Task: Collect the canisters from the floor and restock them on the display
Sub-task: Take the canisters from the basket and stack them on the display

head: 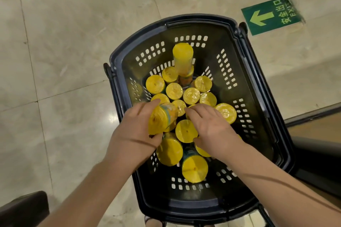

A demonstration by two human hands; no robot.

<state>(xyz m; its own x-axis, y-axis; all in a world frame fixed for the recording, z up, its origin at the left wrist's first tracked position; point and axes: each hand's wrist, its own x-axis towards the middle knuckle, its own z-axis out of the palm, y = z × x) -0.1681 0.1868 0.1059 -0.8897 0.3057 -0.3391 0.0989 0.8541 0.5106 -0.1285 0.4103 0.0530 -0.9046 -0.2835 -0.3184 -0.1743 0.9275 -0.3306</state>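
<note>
Both hands reach into the shopping basket point(199, 18). Nearest, the left hand point(136, 134) grips a tilted canister point(162, 118), its yellow lid toward the person and its long axis slanting away and rightward. Just beside it, the right hand point(212, 127) lies with fairly straight fingers over upright canisters point(186, 131), apparently grasping nothing. Farther off, a raised canister point(182, 55) stands lid-up.

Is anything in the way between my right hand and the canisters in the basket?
Nothing visible. The right hand is directly over the yellow-lidded canisters inside the basket; the left hand grips one tilted canister.
</note>
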